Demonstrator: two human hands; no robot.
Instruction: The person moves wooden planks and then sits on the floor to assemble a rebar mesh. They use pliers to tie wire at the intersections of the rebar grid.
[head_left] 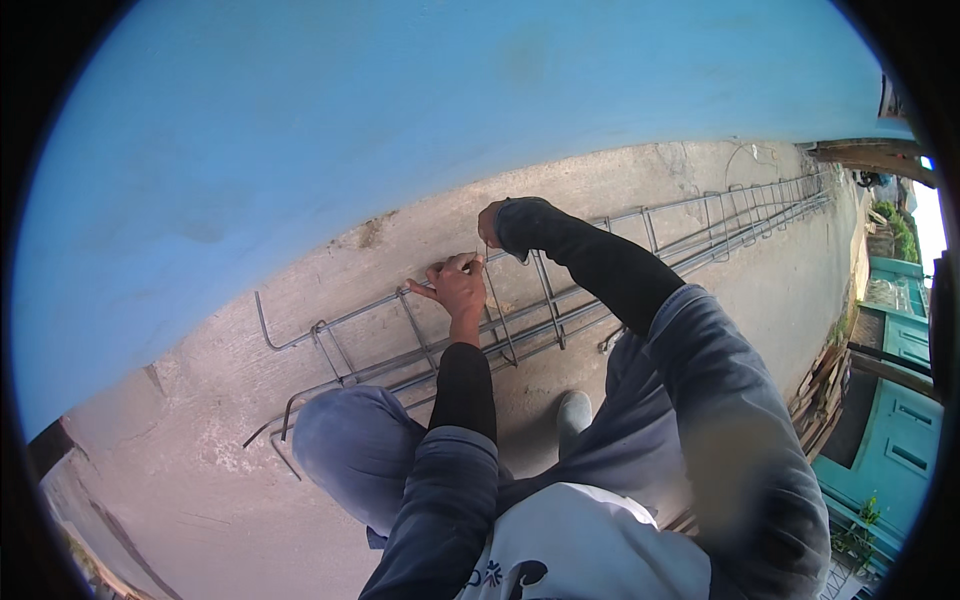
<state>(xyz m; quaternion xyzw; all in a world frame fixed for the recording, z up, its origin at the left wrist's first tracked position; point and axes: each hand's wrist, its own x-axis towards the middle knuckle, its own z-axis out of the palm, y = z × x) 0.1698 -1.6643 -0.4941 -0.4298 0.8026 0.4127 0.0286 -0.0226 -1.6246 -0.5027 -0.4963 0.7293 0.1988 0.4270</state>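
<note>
A long rebar cage [553, 300] of steel bars with rectangular stirrups lies across the concrete in front of me, its near-left bar ends bent into hooks. At its far top bar, my left hand [460, 288] is closed with the fingertips pinched on a thin tie wire [486, 252], one digit sticking out to the left along the bar. Just above it, my right hand [488, 224] is closed on the wire's upper part. The wrist and sleeve partly hide the right fingers.
A blue wall [400, 110] rises right behind the cage. My left knee [355, 450] is over the cage's near-left end. My boot [574, 418] stands on the concrete floor [740, 300]. A small metal tool [609, 341] lies by the cage. Stacked timber [820, 400] is at the right.
</note>
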